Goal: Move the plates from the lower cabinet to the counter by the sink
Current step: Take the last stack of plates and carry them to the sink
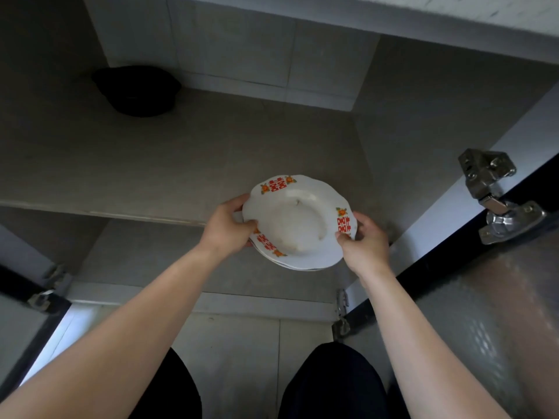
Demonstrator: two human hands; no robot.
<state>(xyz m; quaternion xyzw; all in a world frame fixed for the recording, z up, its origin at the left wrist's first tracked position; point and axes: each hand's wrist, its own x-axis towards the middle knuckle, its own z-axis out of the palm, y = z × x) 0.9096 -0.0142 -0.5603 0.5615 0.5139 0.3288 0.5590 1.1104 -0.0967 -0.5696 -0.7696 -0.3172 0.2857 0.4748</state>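
Observation:
A small stack of white plates [298, 223] with red and orange rim patterns is held at the front edge of the lower cabinet's shelf [169, 164]. My left hand [227, 226] grips the stack's left rim, thumb on top. On the right rim my right hand [364, 241] is closed, fingers under and thumb over. The top plate tilts slightly toward me. How many plates lie under it is hard to tell.
A black bowl-like pot [137, 90] sits at the shelf's back left. The open cabinet door [496, 313] with metal hinges [496, 195] stands at the right, another door edge [33, 300] at the left. The counter's underside [423, 16] overhangs above. My knees show at the bottom.

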